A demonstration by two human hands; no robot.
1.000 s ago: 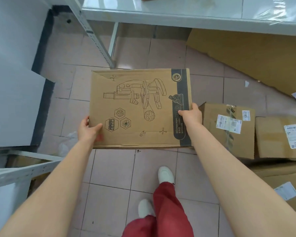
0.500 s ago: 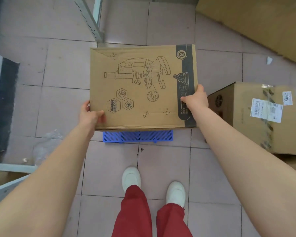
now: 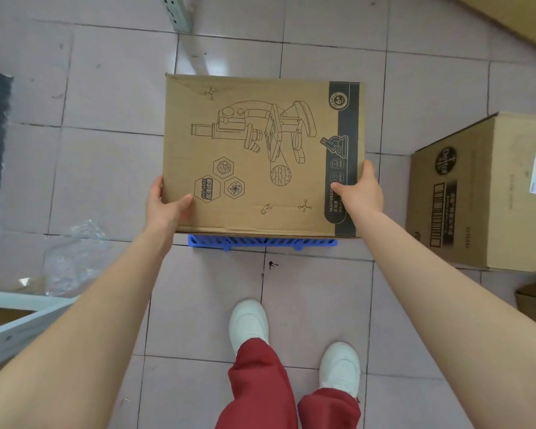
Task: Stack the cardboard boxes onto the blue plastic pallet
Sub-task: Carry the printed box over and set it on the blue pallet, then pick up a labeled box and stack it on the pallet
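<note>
Here, a person is holding a flat cardboard box out in front of the body with both bare hands, its broad face turned up toward the head camera. That face is carrying a line drawing of a microscope, 3 hexagon icons and a dark strip down its right side. The left hand is gripping the box's left edge near the lower corner, thumb pressed flat on the printed face and the other fingers hidden behind the edge. The right hand is clamping the right edge the same way, thumb lying across the dark strip and fingers wrapped around the side.

The box is hanging directly over the blue plastic pallet, which is lying on the pink tiled floor; only a narrow blue ribbed band is showing past the box's near edge, and whether the box is touching the pallet cannot be told.

A second, bigger carton with a barcode and a white label is standing on the floor to the right, apart from the held box. Crumpled clear plastic wrap is lying to the left. Below, 2 white shoes and red trousers are showing.
</note>
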